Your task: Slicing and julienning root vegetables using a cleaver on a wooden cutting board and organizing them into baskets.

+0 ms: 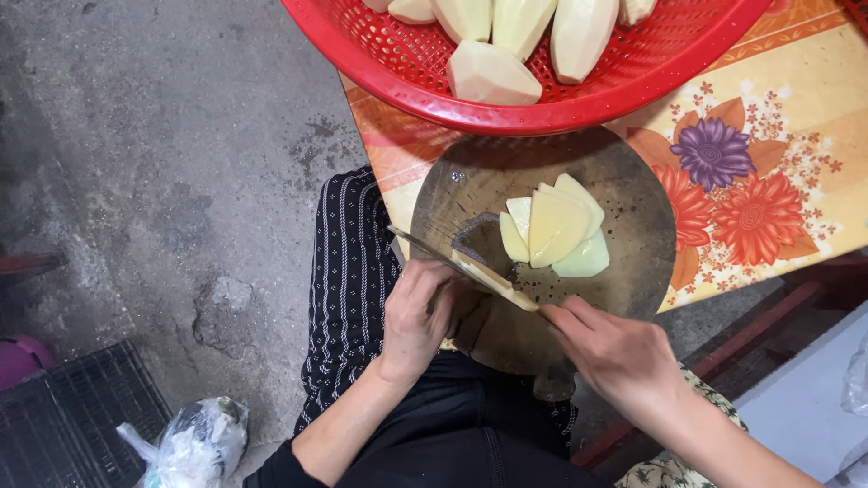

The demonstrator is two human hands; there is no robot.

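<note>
A: What do I have in the hands?
B: I read a knife (443,256), blade long and thin, lying near-flat and angled across the near edge of the round dark cutting board (633,217).
A: And on the blade?
B: A pale yellow slice (495,282) rests along it, touching the steel.
A: Rest of the cut pieces?
B: A fan of pale yellow slices (556,226), overlapping, flat mid-board, just beyond the blade.

A red basket (425,77) of peeled tubers (493,74) sits at the far edge of the flower-patterned tabletop (768,163); on the concrete floor (163,181), a tied plastic bag (194,443) beside a dark crate (72,420)
</note>
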